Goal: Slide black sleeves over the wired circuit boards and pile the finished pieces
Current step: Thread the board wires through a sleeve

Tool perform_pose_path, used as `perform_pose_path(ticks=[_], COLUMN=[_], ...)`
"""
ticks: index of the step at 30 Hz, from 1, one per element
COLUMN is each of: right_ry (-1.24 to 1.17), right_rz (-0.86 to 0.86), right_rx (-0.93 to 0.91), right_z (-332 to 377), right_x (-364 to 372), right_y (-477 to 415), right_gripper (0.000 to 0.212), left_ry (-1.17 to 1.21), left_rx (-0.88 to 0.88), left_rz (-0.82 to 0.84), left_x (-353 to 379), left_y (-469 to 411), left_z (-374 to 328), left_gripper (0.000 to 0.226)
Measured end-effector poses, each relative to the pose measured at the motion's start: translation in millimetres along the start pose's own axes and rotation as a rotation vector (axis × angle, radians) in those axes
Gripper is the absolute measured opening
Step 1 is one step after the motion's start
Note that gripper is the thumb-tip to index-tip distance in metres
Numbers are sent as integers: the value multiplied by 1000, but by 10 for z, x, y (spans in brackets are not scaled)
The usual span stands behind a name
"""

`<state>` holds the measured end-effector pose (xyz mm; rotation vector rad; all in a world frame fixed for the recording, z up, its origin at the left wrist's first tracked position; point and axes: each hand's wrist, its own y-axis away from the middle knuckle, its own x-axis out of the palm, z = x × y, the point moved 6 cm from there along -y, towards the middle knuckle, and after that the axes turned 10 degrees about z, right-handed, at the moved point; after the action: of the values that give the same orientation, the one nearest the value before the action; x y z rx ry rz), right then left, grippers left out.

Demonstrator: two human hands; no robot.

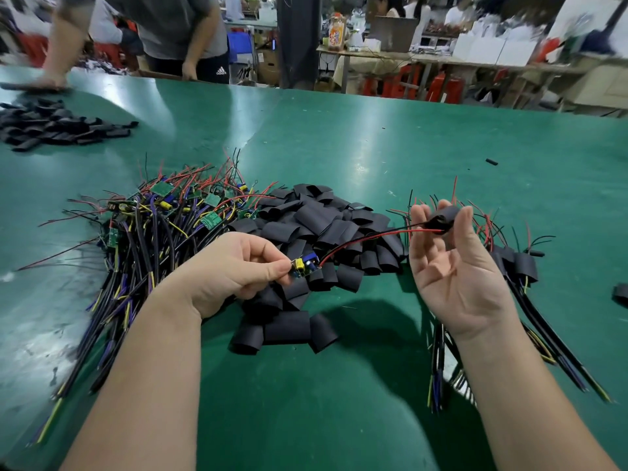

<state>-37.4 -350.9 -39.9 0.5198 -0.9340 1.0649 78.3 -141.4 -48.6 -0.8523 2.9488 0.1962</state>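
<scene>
Hands both grip: left hand (231,270) pinches one circuit board (302,266), right hand (455,266) one black sleeve (445,215) on two wires (370,236).

Far left, opposite you, the standing person's black shorts (217,68) carry the white word "adidas" under its logo. The clear plastic jar with an orange label (336,30) farther back has print too blurred to read.

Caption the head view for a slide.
Left hand pinches a board while right hand holds a sleeve on its wires.
</scene>
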Motion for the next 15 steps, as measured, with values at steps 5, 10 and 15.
perform_pose_path(ticks=[5,10,15], right_ry=[46,169,240], right_rz=[132,151,76], right_rx=[25,-2,-22], right_z=[-21,-30,-115], right_x=[76,114,121], right_y=[3,13,28], right_gripper=[72,60,34], left_ry=[18,43,89], left_rx=[-28,-38,12], left_rz=[-65,-92,-74], left_x=[-58,-64,70], left_y=[-8,-26,-80], left_z=[26,47,-2], left_gripper=[19,18,14])
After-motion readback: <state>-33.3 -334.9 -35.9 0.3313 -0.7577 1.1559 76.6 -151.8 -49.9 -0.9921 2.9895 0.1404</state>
